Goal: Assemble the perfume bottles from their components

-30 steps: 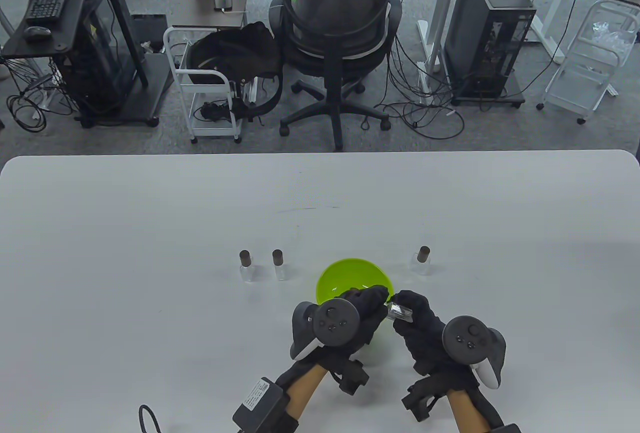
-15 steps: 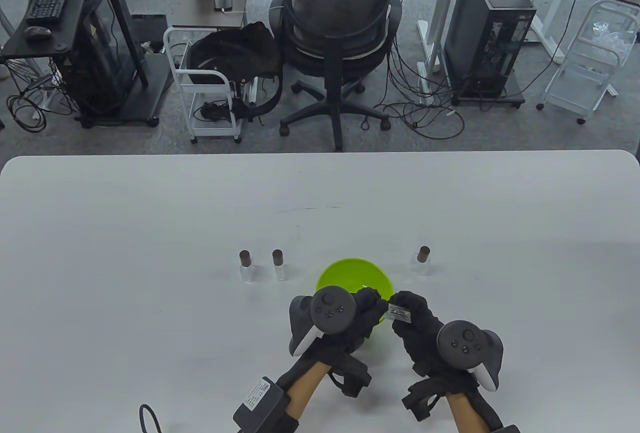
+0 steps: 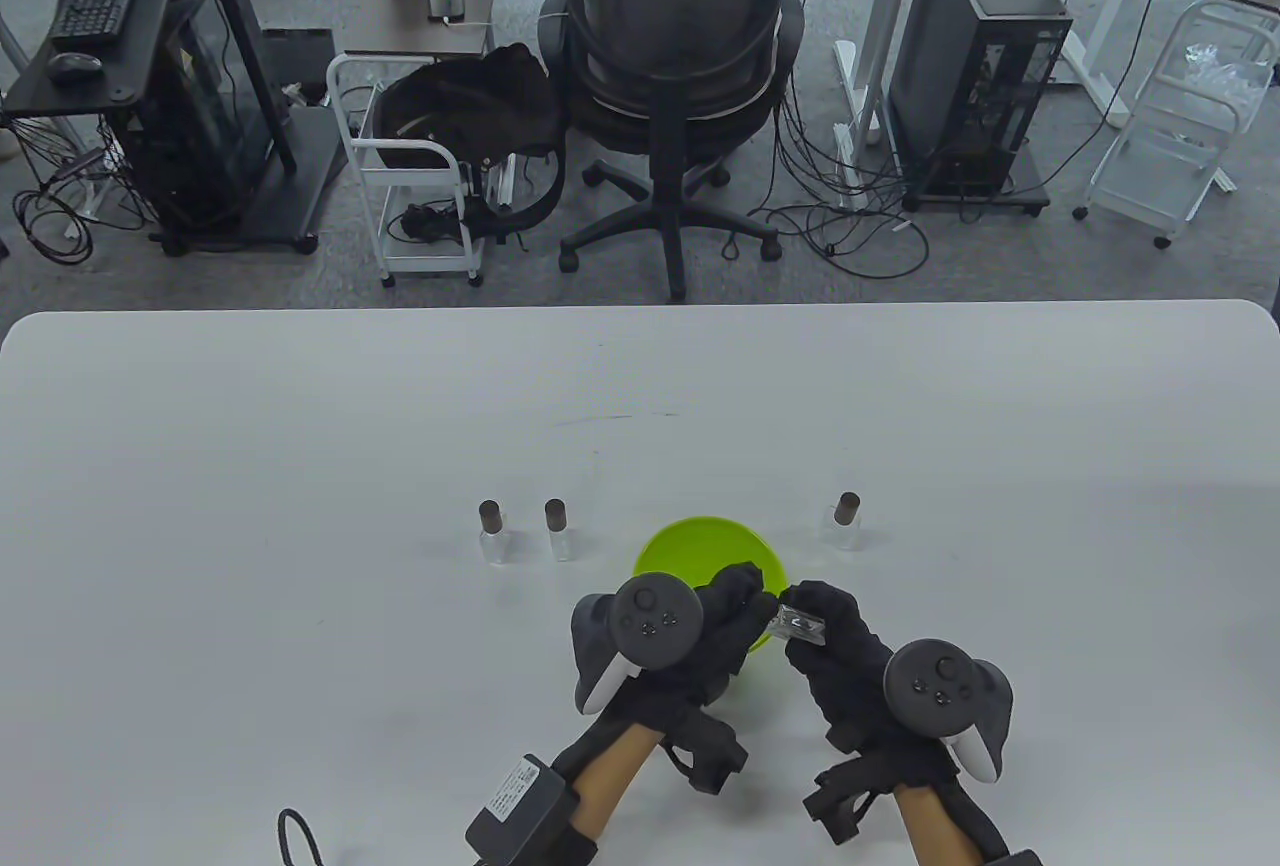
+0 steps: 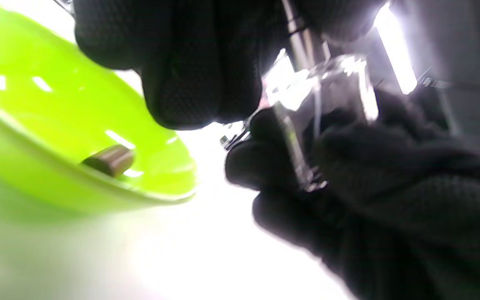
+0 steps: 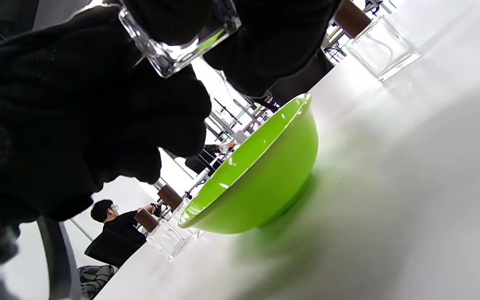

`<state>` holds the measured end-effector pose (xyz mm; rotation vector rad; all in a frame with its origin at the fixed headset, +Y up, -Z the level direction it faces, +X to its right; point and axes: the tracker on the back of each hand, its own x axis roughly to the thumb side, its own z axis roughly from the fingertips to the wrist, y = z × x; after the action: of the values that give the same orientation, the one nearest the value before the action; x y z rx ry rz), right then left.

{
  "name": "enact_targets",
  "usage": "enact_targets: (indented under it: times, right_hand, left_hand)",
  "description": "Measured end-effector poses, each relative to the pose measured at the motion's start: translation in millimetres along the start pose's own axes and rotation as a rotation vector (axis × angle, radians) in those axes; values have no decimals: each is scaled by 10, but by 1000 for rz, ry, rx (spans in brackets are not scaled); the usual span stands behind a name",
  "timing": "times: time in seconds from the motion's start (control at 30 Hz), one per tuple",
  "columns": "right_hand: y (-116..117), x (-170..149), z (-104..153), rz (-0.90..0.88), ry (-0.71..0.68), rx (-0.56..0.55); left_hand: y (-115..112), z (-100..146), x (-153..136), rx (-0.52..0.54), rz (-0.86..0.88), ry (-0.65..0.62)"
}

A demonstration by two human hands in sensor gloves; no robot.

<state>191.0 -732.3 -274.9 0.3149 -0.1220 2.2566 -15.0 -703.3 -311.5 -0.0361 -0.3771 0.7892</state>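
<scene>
Right now we hold a small clear glass bottle (image 3: 800, 624) above the near edge of the white desk (image 3: 300, 466), our right hand (image 3: 835, 646) curled round its square, hard-edged body. Our left hand (image 3: 725, 621) pinches something thin and metallic at the bottle's neck — what exactly, we cannot tell, since the left wrist view is blurred. Both hands wear black knitted gloves with a fine mesh texture, each with a round dark tracker strapped on its back.

Just behind our hands sits a glossy lime-green bowl (image 3: 680, 551), smooth and round; a short brown cylindrical cap (image 4: 111, 160) lies inside it. Three finished bottles stand upright on the desk — two close together left of the bowl (image 3: 493, 531) (image 3: 558, 529), one to its right (image 3: 846, 519) — each a clear square glass body topped with a matte brown cap. A white label on a black box at our left wrist (image 3: 520, 791) bears print too small to read.
</scene>
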Motion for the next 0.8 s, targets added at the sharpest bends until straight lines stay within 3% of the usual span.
enact_targets:
  times: [0.1,0.23,0.4,0.53,0.8]
  right_hand:
    - [2,-27,-2,17,6,6]
    - [15,-29,-2,22,3,16]
    - [12,-24,-3,9,-1,15]
    - [-7,-16,0,26,-8,-2]
    - [-22,-31,-4,-61,-8,39]
  left_hand:
    - [-13,7,37,21,-34,-54]
    - [3,5,48,-27,-8,-181]
    - [20,5,-7,-1,60,-109]
    - [4,-1,6,-72,-11,-6]
    - [12,-4,43,-90,-93,-171]
